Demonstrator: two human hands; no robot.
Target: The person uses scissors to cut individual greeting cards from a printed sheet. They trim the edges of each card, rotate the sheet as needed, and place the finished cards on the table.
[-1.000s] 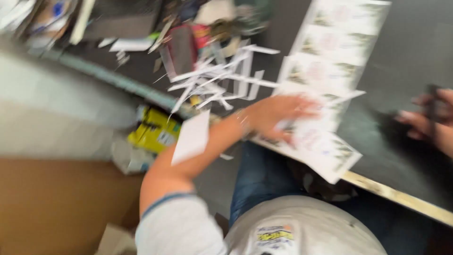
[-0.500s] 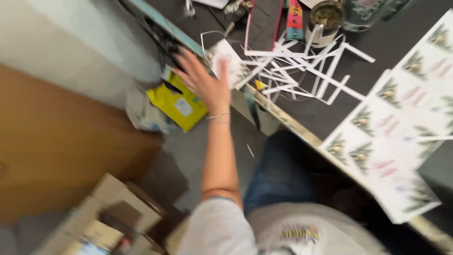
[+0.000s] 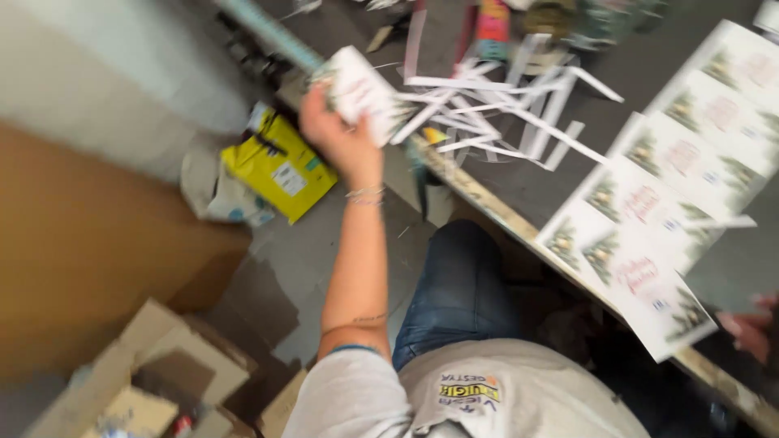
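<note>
My left hand point(image 3: 341, 138) is stretched out over the table's near edge and grips a white printed card point(image 3: 363, 91), held tilted beside a heap of white paper strips point(image 3: 503, 97). A long sheet of printed cards with green trees point(image 3: 665, 186) lies on the dark table point(image 3: 617, 89) to the right. Only the fingertips of my right hand point(image 3: 751, 328) show at the right frame edge, near the sheet's lower corner; what they hold is hidden. The picture is blurred by motion.
A yellow bag point(image 3: 280, 166) and a crumpled pale bag point(image 3: 213, 191) lie on the floor left of my arm. Open cardboard boxes point(image 3: 154, 381) stand at the lower left. Colourful clutter point(image 3: 495, 24) sits at the table's far side. My jeans-clad knee point(image 3: 458, 284) is under the table edge.
The view has swung from the table toward the floor. My left hand left the printed sheet, moved left with a white card and now holds it higher by the paper strips.
</note>
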